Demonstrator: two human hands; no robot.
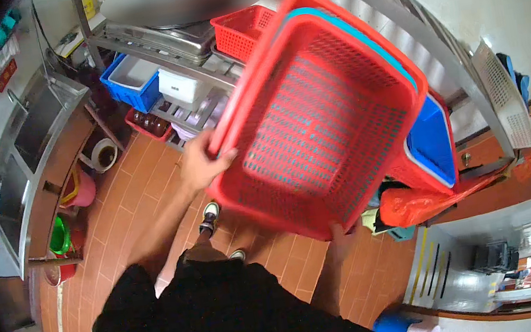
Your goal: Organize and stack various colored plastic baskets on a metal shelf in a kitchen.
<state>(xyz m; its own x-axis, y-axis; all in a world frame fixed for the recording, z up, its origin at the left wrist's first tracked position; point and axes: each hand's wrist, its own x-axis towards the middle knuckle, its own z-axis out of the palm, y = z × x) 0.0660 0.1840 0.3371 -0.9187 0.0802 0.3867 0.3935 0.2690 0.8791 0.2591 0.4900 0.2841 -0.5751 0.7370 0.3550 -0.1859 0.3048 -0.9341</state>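
Note:
A stack of rectangular plastic baskets is held up in front of me. The top one is a red perforated basket [352, 59]; a turquoise basket [364, 37] shows as a rim beneath it, with another red rim outside that. My left hand [201, 162] grips the stack's left rim, thumb over the edge. My right hand [339, 237] is at the lower rim, blurred and partly hidden by the baskets. Behind the stack's right side, a blue container [430, 143] sits within more red plastic on the rack.
A metal rack [163, 50] carries a smaller red basket [244, 31], a blue crate [134, 98] and a white container [180, 86]. Steel sinks [42, 118] line the left wall above several buckets. An orange-red plastic bag [413, 205] hangs at right, over brown floor tiles [123, 206].

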